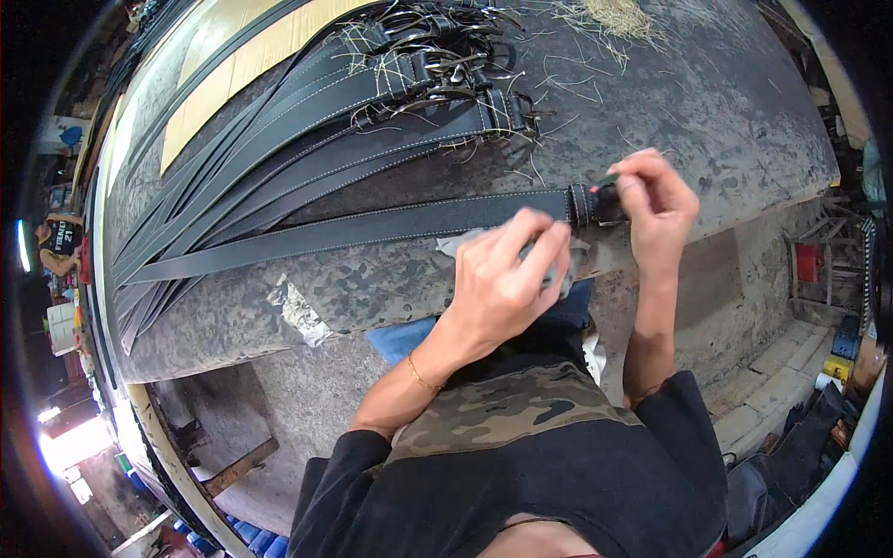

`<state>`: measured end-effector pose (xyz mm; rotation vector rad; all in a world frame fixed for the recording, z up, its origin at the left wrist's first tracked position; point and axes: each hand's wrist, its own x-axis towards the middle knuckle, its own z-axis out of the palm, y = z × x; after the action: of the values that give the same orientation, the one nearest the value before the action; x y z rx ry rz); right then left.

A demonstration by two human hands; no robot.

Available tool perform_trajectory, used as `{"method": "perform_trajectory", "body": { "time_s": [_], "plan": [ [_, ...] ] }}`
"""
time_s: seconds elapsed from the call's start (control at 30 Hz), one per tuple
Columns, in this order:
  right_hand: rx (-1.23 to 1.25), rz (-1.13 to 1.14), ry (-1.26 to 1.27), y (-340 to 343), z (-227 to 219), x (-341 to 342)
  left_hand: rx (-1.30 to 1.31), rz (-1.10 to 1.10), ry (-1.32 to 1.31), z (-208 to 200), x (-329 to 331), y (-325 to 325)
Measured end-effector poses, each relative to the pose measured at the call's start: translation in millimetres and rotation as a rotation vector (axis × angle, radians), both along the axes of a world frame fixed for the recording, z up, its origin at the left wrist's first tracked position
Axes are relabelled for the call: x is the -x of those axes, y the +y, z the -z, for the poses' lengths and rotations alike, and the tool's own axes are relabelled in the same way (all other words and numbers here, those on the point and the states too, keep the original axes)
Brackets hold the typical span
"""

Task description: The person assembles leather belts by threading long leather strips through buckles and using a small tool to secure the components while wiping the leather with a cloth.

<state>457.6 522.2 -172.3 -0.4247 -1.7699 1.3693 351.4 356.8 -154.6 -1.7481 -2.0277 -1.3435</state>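
A black leather belt (400, 225) with pale edge stitching lies along the table's near side, its buckle end to the right. Over that end, my left hand (507, 270) is closed in a pinch, slightly blurred, with a grey-white rag (452, 245) bunched under and between the fingers. My right hand (659, 200) is closed at the belt's dark loop (581, 204). From its fingertips pokes a small green-and-pink object (608, 180), whose kind I cannot make out. The buckle is mostly hidden by that hand.
Several black belts (344, 107) with metal buckles (456, 79) fan out beyond, dotted with loose thread ends. A heap of pale thread clippings (621, 17) lies at the far edge of the worn grey table (716, 121). Cardboard (223, 84) lies far left; a whitish scrap (302, 314) sits near the front edge.
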Motion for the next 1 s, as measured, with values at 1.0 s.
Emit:
{"method": "perform_trajectory", "body": {
  "time_s": [1.0],
  "plan": [
    [0.547,0.153,0.395,5.1,4.6,1.9,0.434,-0.040,0.026,-27.8,3.7,26.7]
  ]
}}
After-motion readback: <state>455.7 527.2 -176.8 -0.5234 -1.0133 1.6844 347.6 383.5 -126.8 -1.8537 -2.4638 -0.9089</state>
